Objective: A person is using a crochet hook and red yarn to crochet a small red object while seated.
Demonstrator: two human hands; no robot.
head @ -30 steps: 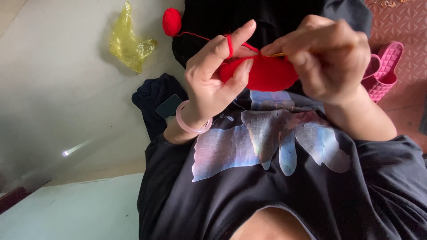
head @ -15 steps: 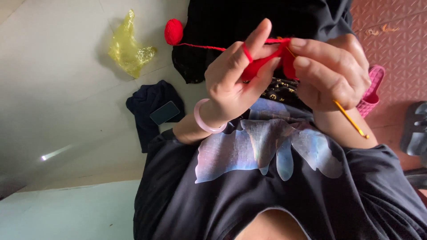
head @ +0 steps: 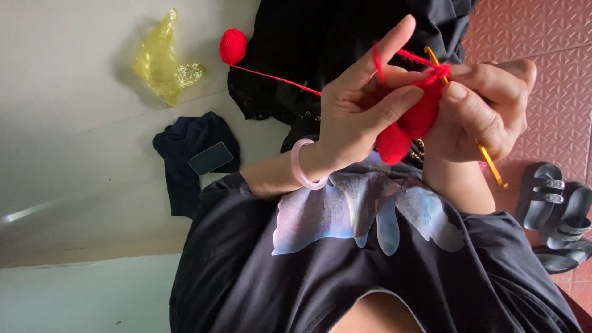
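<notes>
left hand (head: pixel 357 117) pinching small red crochet piece (head: pixel 410 120), yarn over forefinger; right hand (head: pixel 487 111) gripping hook (head: pixel 490 161); piece small, ball (head: pixel 233 46) barely used.

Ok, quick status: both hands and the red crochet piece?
Left hand pinches red crochet piece, yarn strand looped over index finger. Right hand grips yellow crochet hook, tip in the piece. Nothing in the way.

Left hand (head: pixel 361 117) raised before chest, forefinger stretched upward, thumb pressed inward, wrist bent. Right hand (head: pixel 487 108) close beside it, fingers curled shut, forearm angled down.
</notes>
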